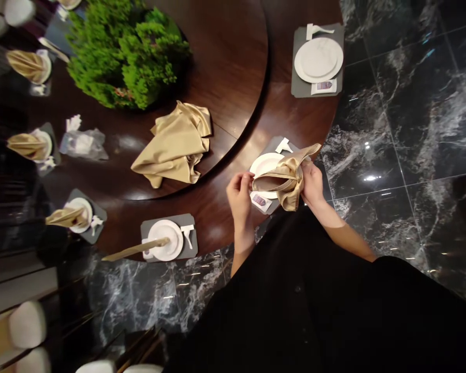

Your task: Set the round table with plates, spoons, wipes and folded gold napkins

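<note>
Between my two hands is a gold cloth napkin, gathered in the middle with its folds fanned out. My left hand pinches the napkin's left edge between thumb and fingers. Closed round its gathered right side is my right hand, its fingers partly hidden by cloth. Beneath the napkin lies a white plate on a grey placemat, with a white spoon on its rest above and a small printed packet below.
Loose gold napkins lie on the dark turntable near a green plant. A setting without a napkin has a plate at upper right. Folded napkins stand on plates along the left. Marble floor borders the table.
</note>
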